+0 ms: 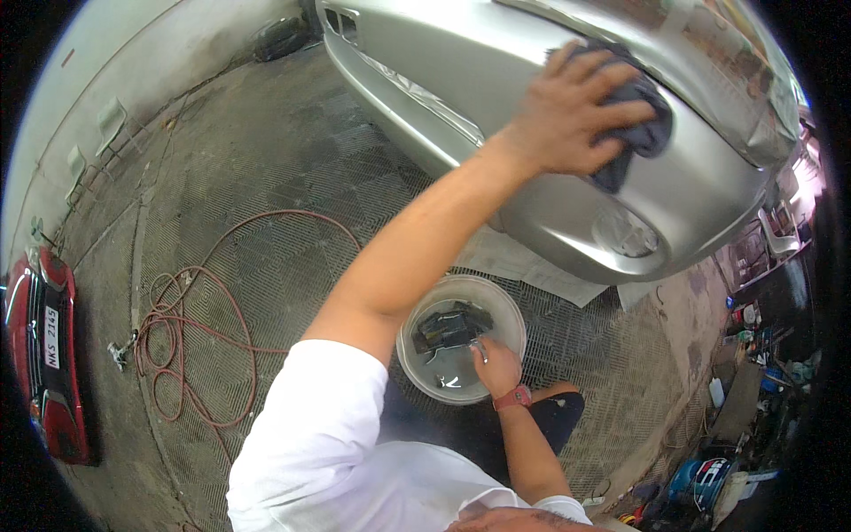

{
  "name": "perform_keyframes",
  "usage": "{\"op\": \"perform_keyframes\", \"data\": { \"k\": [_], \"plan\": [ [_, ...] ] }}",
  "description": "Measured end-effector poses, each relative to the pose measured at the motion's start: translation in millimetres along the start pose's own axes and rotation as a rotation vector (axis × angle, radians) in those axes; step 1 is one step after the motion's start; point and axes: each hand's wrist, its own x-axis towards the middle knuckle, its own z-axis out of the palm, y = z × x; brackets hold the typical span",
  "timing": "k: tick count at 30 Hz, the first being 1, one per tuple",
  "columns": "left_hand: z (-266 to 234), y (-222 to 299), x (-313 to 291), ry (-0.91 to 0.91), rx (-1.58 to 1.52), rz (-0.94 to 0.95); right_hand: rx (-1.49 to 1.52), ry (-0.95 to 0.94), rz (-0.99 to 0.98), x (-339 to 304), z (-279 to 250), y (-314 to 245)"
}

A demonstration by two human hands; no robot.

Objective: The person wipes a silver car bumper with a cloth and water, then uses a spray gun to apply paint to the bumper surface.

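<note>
My left hand (576,111) is spread over a dark grey cloth (643,106) and presses it against a silver car bumper (532,199). The arm reaches across from the left, and part of the cloth hangs below the fingers. Lower down, my right hand (498,365), with a red watch on its wrist, is at the right side of a round pale bucket (409,377). Its fingers are curled over the bucket's inside, around something small that I cannot make out. Dark shapes (452,328) show in the bucket; I cannot tell whether they are things or reflections.
A reddish hose (222,324) lies coiled on the ribbed floor at left. Pale sheets (541,270) lie under the bumper. A red car bumper (66,355) stands at far left, near pale chairs (111,124). Tools and containers (705,479) crowd the lower right.
</note>
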Motion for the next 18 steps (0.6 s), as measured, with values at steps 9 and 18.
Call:
{"op": "perform_keyframes", "data": {
  "k": [9, 18],
  "plan": [
    [-96, -202, -59, 0.03, 0.002, -0.185, 0.148, 0.121, -0.003, -1, 2, 2],
    [-101, -461, -170, 0.137, 0.167, -1.002, 0.09, 0.203, -0.026, 0, 4, 1]
  ]
}}
